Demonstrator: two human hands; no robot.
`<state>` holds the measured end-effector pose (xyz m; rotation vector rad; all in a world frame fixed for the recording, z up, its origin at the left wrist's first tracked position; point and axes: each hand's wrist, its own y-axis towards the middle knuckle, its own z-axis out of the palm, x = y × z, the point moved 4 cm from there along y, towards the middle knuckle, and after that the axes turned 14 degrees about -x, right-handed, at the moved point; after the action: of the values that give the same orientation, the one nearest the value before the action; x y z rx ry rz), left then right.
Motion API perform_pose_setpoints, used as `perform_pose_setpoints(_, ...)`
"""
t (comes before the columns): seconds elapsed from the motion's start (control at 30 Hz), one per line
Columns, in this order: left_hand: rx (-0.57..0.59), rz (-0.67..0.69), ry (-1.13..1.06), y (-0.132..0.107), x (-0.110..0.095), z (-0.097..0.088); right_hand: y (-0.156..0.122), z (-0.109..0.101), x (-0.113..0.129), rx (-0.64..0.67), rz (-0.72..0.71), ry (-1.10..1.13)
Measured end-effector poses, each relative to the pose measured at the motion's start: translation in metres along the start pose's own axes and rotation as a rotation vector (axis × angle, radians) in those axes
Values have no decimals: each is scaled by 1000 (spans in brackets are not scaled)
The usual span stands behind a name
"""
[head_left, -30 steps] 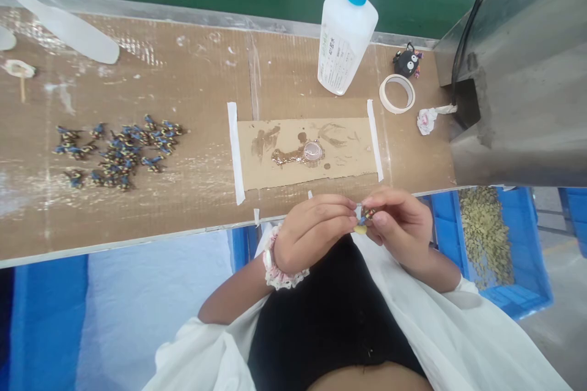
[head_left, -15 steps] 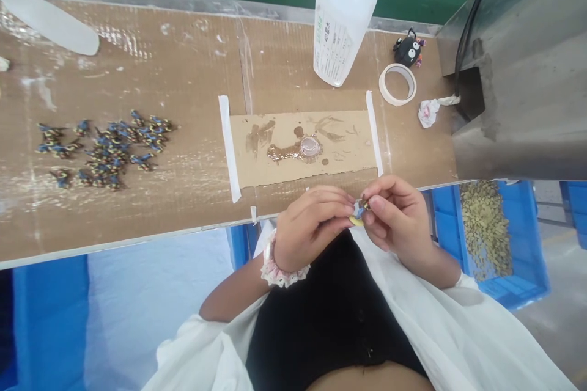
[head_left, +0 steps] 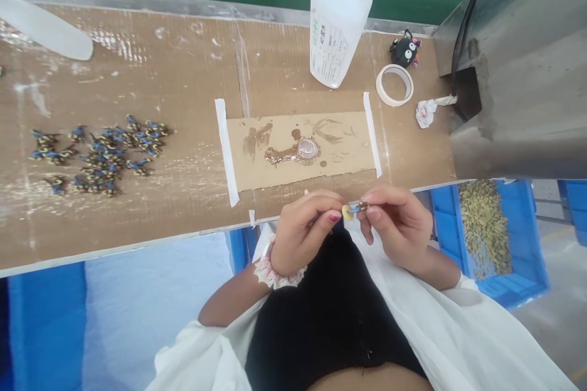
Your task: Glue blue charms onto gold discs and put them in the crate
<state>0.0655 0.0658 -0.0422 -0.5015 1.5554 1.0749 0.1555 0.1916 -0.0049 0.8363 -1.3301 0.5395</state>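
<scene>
My right hand [head_left: 398,223] pinches a small blue and brown figurine [head_left: 358,208] between thumb and fingers, just past the table's front edge. A round yellow disc [head_left: 347,212] sits against the figurine's blue end. My left hand [head_left: 307,226] is closed, its thumb and fingertips at the disc's left edge. Further back, a cardboard strip [head_left: 257,177] is taped down at both ends. On it lies a small round lid-like dish [head_left: 307,148] in a wet brown smear. A cluster of similar figurines [head_left: 103,159] lies at the left of the table.
A white bottle with a blue cap [head_left: 339,30] stands at the back. To its right are a tape roll [head_left: 380,85], a black round toy [head_left: 403,52] and crumpled tissue [head_left: 425,113]. A blue bin [head_left: 523,232] of yellow pieces sits below right. A metal housing [head_left: 527,73] borders the right.
The figurine has turned so the yellow disc now faces my left hand and shows more fully. My left fingers have drawn back slightly left.
</scene>
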Motion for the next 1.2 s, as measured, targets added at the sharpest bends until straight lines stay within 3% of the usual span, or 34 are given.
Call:
perform_pose_setpoints(0.23, 12, -120, -64, -5, 2, -5, 0, 5, 19, 164, -491, -378)
perform_pose_setpoints(0.47, -15, -125, -90, -4, -4, -6, -7, 9, 26, 294, -727, -517)
perform_pose_setpoints(0.6, -27, -105, -104, -5, -4, -6, -7, 8, 25, 271, -734, -490)
perform_pose_setpoints(1.03, -57, 72, -24, -1, -11, -6, -2, 3, 18, 132, -453, -435)
perform_pose_setpoints(1.2, -32, 126, 11, 2, -16, -3, -3, 4, 14, 87, -430, -407)
